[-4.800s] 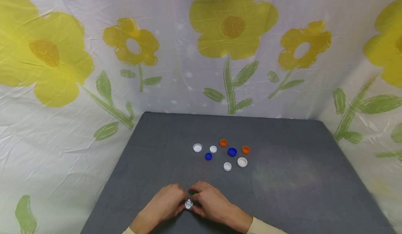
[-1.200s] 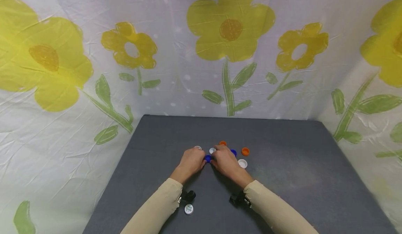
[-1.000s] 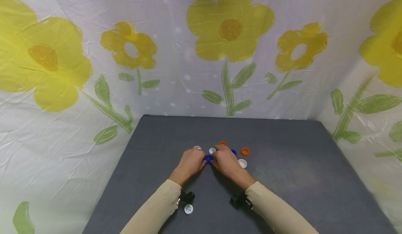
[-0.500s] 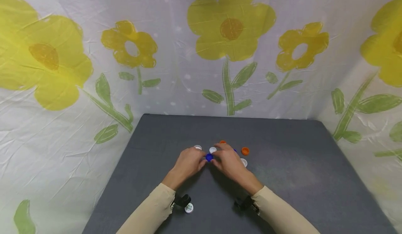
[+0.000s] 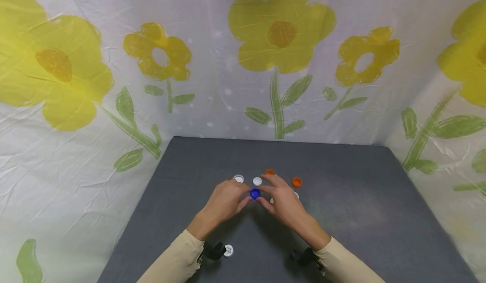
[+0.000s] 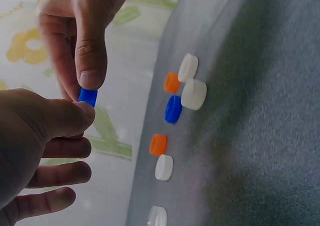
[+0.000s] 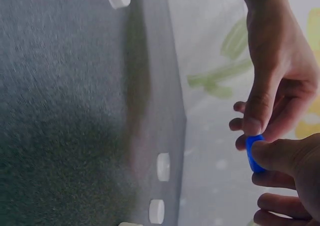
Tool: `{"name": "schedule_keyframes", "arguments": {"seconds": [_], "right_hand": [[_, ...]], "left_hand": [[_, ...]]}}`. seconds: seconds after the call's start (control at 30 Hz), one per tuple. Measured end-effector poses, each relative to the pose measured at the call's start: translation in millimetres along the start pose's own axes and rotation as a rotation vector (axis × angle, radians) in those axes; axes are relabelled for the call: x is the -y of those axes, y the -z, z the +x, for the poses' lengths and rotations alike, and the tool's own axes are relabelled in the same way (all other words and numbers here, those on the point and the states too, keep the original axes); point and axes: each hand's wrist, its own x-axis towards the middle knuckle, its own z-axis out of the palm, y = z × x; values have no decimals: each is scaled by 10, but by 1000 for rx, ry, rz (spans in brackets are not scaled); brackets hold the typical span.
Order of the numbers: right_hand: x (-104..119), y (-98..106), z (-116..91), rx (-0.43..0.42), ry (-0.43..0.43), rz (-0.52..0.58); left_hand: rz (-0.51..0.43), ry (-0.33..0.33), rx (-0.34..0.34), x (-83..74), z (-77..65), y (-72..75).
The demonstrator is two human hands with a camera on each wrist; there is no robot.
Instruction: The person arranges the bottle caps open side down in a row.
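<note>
A small blue bottle cap (image 5: 255,194) is held up above the dark table between both hands. My left hand (image 5: 225,202) pinches its left side with thumb and fingers; my right hand (image 5: 282,202) pinches the right side. The left wrist view shows the blue cap (image 6: 87,96) clear of the tabletop, with both thumbs against it. Tilted on edge, the cap (image 7: 254,153) also appears in the right wrist view. Near my left forearm lies a white cap with a printed top (image 5: 228,251).
Beyond the hands lie white caps (image 5: 257,181), orange caps (image 5: 297,182) and a larger blue cap (image 6: 173,109), partly spread behind my right hand. The grey table (image 5: 341,215) meets a flower-printed curtain (image 5: 212,63) at its back and sides.
Earlier, both hands were at the white cap near the front. They moved forward to the small blue cap, then raised it off the table and drew it slightly back.
</note>
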Motion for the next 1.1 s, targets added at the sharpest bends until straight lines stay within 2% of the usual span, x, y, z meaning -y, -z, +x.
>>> {"name": "schedule_keyframes", "arguments": {"seconds": [0.3, 0.6, 0.93, 1.1], "right_hand": [[75, 76, -137, 10, 26, 35], [108, 76, -228, 39, 12, 92], [140, 122, -255, 65, -49, 181], [159, 99, -293, 95, -80, 230]], "left_hand": [[-62, -79, -6, -85, -99, 122], [-55, -104, 27, -122, -206, 147], [-108, -128, -81, -148, -260, 154], [-123, -137, -106, -160, -290, 102]]}}
